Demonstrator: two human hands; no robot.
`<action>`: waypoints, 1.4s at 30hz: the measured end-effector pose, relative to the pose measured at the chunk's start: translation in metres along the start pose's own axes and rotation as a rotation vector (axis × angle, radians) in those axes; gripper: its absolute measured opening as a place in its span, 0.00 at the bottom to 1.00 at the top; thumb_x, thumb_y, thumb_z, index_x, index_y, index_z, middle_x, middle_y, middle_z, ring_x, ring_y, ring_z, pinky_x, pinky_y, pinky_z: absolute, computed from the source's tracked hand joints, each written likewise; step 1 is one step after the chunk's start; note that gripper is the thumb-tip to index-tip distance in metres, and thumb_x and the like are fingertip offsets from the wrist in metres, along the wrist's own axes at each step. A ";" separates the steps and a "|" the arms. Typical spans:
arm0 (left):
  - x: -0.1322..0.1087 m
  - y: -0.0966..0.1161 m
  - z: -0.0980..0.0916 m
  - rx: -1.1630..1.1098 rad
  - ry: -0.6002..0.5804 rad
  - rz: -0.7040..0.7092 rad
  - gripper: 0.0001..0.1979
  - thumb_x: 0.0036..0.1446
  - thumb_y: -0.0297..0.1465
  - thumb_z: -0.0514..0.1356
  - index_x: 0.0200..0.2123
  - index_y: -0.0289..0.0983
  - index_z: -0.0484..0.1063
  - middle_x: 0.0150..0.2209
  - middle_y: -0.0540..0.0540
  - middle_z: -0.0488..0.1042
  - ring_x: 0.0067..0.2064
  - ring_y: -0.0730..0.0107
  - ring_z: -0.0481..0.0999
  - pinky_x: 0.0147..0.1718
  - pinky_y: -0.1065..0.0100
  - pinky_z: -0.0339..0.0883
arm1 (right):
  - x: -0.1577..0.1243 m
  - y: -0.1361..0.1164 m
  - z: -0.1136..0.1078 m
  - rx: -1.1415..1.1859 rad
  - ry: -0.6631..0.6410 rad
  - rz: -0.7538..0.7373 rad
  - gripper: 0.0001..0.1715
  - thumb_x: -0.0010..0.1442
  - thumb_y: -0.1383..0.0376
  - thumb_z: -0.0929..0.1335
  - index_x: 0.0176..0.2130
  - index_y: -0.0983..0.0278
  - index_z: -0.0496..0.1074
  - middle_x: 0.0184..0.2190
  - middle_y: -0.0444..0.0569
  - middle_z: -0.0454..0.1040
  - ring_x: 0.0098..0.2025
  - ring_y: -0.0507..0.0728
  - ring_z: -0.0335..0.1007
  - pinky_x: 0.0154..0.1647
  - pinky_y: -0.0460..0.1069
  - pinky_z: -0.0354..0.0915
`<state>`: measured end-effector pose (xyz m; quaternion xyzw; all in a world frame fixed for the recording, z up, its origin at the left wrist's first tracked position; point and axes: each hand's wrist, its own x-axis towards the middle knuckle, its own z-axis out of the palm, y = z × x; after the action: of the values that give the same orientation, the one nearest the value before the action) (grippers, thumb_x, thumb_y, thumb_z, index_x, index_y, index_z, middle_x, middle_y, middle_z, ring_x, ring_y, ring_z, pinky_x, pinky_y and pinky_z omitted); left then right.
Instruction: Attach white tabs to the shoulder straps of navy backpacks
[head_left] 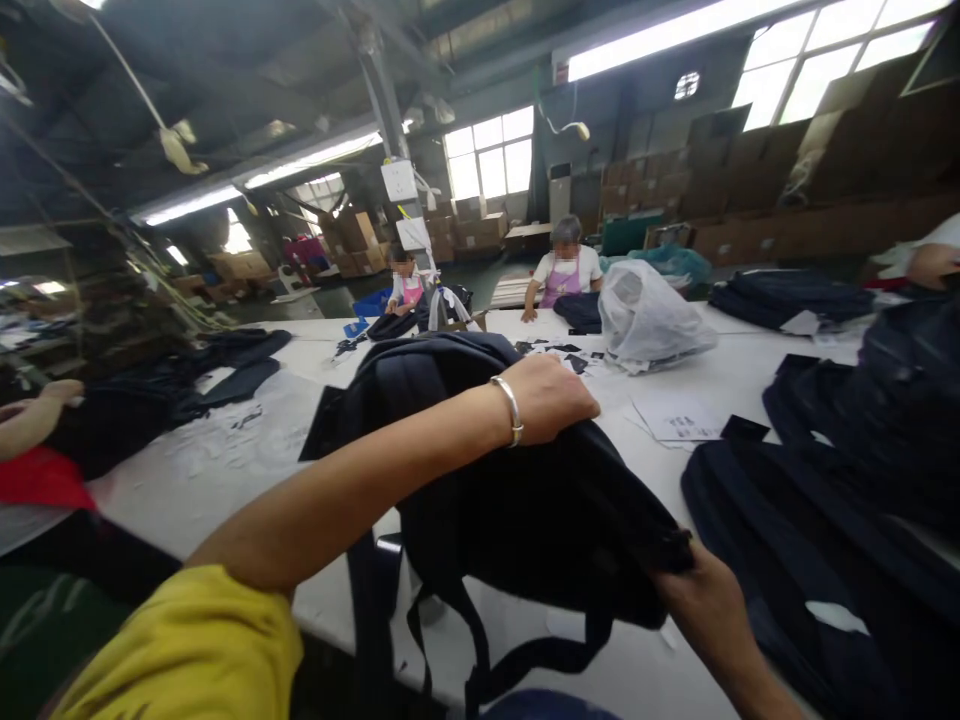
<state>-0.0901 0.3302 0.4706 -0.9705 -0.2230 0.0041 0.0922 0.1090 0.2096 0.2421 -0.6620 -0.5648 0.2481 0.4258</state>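
Observation:
A dark navy backpack [495,510] is held up over the white table in front of me, its straps dangling at the lower side. My left hand [551,400], with a silver bracelet [509,410] at the wrist, is closed on the backpack's upper edge. Lower down on the right, my right hand [701,590] grips the end of the same edge, its fingertips partly hidden behind the fabric. The inside of the backpack is too dark to make out.
More dark backpacks [795,550] lie stacked on the right. Beyond my hands are a white plastic bag [649,310], paper sheets [675,415] and small dark scraps on the table [300,510]. Two people in pink aprons sit across; other arms show at both sides.

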 end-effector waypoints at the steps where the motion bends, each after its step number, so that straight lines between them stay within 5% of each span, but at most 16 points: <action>1: 0.016 -0.001 0.015 -0.014 0.003 0.026 0.11 0.49 0.19 0.56 0.32 0.36 0.75 0.33 0.43 0.77 0.41 0.59 0.75 0.48 0.56 0.59 | -0.006 0.014 -0.005 0.054 -0.063 0.074 0.29 0.50 0.46 0.70 0.42 0.65 0.75 0.33 0.50 0.79 0.37 0.63 0.75 0.36 0.49 0.69; 4: 0.045 -0.003 0.067 -0.112 0.075 -0.007 0.18 0.51 0.19 0.54 0.44 0.38 0.74 0.44 0.43 0.77 0.46 0.62 0.74 0.51 0.59 0.60 | -0.020 0.052 -0.001 0.245 -0.127 0.270 0.32 0.51 0.46 0.69 0.44 0.68 0.75 0.37 0.52 0.79 0.42 0.64 0.75 0.40 0.49 0.69; 6: 0.042 0.001 0.106 -0.302 0.129 -0.145 0.20 0.54 0.21 0.53 0.48 0.40 0.72 0.50 0.44 0.75 0.50 0.63 0.73 0.52 0.62 0.62 | -0.027 0.080 0.012 0.289 -0.131 0.390 0.33 0.52 0.46 0.68 0.44 0.69 0.75 0.38 0.53 0.79 0.43 0.64 0.75 0.41 0.50 0.69; 9: 0.008 0.020 0.174 -0.837 0.155 -0.583 0.17 0.54 0.25 0.55 0.46 0.42 0.75 0.47 0.49 0.77 0.50 0.67 0.73 0.53 0.68 0.62 | -0.038 0.131 0.030 0.173 -0.120 0.505 0.32 0.49 0.45 0.68 0.40 0.69 0.76 0.34 0.53 0.80 0.43 0.66 0.74 0.41 0.53 0.69; 14: -0.074 0.090 0.290 -1.036 -0.005 -0.911 0.12 0.55 0.27 0.53 0.35 0.35 0.77 0.31 0.46 0.80 0.31 0.68 0.78 0.35 0.68 0.72 | -0.060 0.202 0.040 0.084 -0.146 0.458 0.31 0.49 0.49 0.68 0.46 0.65 0.74 0.41 0.53 0.78 0.45 0.65 0.74 0.45 0.54 0.68; 17: -0.108 0.141 0.340 -1.070 -0.028 -1.106 0.09 0.51 0.29 0.57 0.33 0.34 0.77 0.33 0.42 0.80 0.38 0.62 0.79 0.42 0.63 0.70 | -0.074 0.216 0.036 -0.023 -0.049 0.385 0.34 0.49 0.50 0.67 0.51 0.66 0.71 0.48 0.57 0.74 0.47 0.66 0.73 0.46 0.57 0.69; 21: -0.120 0.187 0.375 -1.124 0.030 -1.330 0.15 0.49 0.34 0.61 0.40 0.32 0.75 0.38 0.38 0.78 0.45 0.56 0.76 0.48 0.59 0.66 | -0.080 0.192 0.030 0.029 -0.063 0.186 0.26 0.57 0.52 0.64 0.50 0.62 0.71 0.50 0.55 0.73 0.49 0.63 0.71 0.50 0.57 0.67; 25: -0.112 0.202 0.386 -1.213 0.114 -1.536 0.26 0.43 0.38 0.67 0.45 0.33 0.69 0.41 0.38 0.76 0.47 0.55 0.75 0.46 0.59 0.67 | -0.070 0.151 0.046 0.310 -0.426 0.277 0.23 0.58 0.49 0.65 0.45 0.61 0.74 0.40 0.52 0.78 0.40 0.60 0.75 0.42 0.53 0.71; 28: -0.104 0.203 0.380 -1.366 0.154 -1.604 0.29 0.44 0.42 0.67 0.45 0.30 0.69 0.36 0.37 0.76 0.38 0.58 0.78 0.36 0.62 0.70 | -0.060 0.129 0.070 0.417 -0.601 0.413 0.31 0.53 0.43 0.67 0.42 0.65 0.75 0.37 0.54 0.78 0.37 0.59 0.75 0.36 0.52 0.71; 31: -0.093 0.196 0.352 -1.551 0.195 -1.530 0.27 0.47 0.45 0.66 0.44 0.30 0.72 0.31 0.39 0.77 0.31 0.63 0.78 0.30 0.66 0.71 | -0.049 0.105 0.082 0.457 -0.718 0.494 0.36 0.51 0.39 0.66 0.42 0.67 0.75 0.36 0.55 0.77 0.38 0.59 0.74 0.38 0.52 0.69; 34: -0.077 0.176 0.301 -1.711 0.452 -1.301 0.26 0.45 0.41 0.68 0.46 0.32 0.73 0.39 0.39 0.78 0.41 0.63 0.78 0.40 0.67 0.71 | -0.027 0.065 0.069 0.649 -0.829 0.461 0.33 0.56 0.41 0.65 0.42 0.66 0.75 0.37 0.52 0.77 0.39 0.56 0.73 0.42 0.51 0.67; 38: -0.050 0.142 0.234 -1.675 0.792 -1.143 0.26 0.53 0.42 0.63 0.51 0.34 0.70 0.44 0.39 0.77 0.38 0.67 0.77 0.37 0.68 0.72 | 0.027 0.003 0.037 0.873 -0.711 0.272 0.21 0.55 0.50 0.70 0.38 0.65 0.74 0.34 0.47 0.76 0.38 0.53 0.71 0.41 0.47 0.64; 42: -0.026 0.127 0.210 -1.502 0.858 -1.038 0.21 0.57 0.42 0.59 0.49 0.35 0.71 0.44 0.40 0.76 0.41 0.66 0.77 0.39 0.67 0.72 | 0.081 -0.034 0.019 0.895 -0.542 0.243 0.19 0.53 0.51 0.71 0.31 0.65 0.72 0.26 0.43 0.73 0.29 0.50 0.68 0.31 0.43 0.63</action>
<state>-0.0691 0.2436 0.2400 -0.4799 -0.5106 -0.5275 -0.4803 0.0953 0.2928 0.2733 -0.3884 -0.4127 0.6743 0.4735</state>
